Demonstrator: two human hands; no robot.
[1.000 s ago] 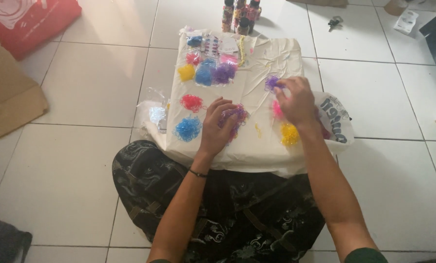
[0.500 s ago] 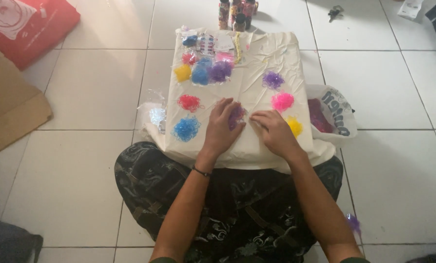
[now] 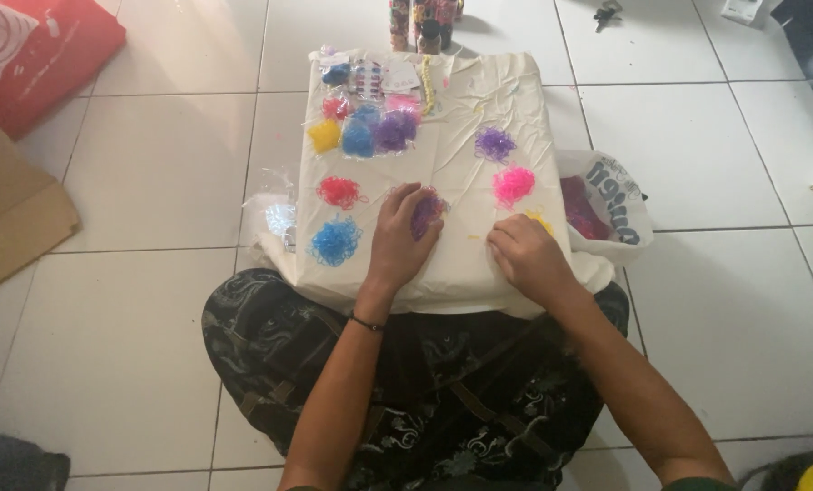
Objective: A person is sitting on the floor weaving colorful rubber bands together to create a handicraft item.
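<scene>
Under my left hand (image 3: 399, 238) lies a mixed purple-and-pink heap of tiny bands (image 3: 427, 210), near the middle of the cream cloth (image 3: 465, 273) spread over the floor before my knees. Five sorted loose piles lie around it: a red pile (image 3: 340, 192) and a blue pile (image 3: 334, 242) to its left, a purple pile (image 3: 494, 144), a pink pile (image 3: 513, 185) and a yellow pile (image 3: 541, 220) to its right. At the cloth's far edge sits a cluster of small clear bags (image 3: 368, 127) of bands; I make out yellow, blue, purple, red and pink, but cannot count them surely. Beyond stand a few small bottles (image 3: 422, 20). A white plastic bag (image 3: 612, 195) with dark red contents lies at the cloth's right edge.

Compared with half a second ago, my right hand (image 3: 526, 257) has slid right and nearer to me, and now covers most of the yellow pile; my left has hardly moved.

My left hand lies flat, fingers loosely spread on the mixed heap, clasping nothing. My right is curled, fingertips down on the cloth beside the yellow pile; whether they pinch a band I cannot tell.
</scene>
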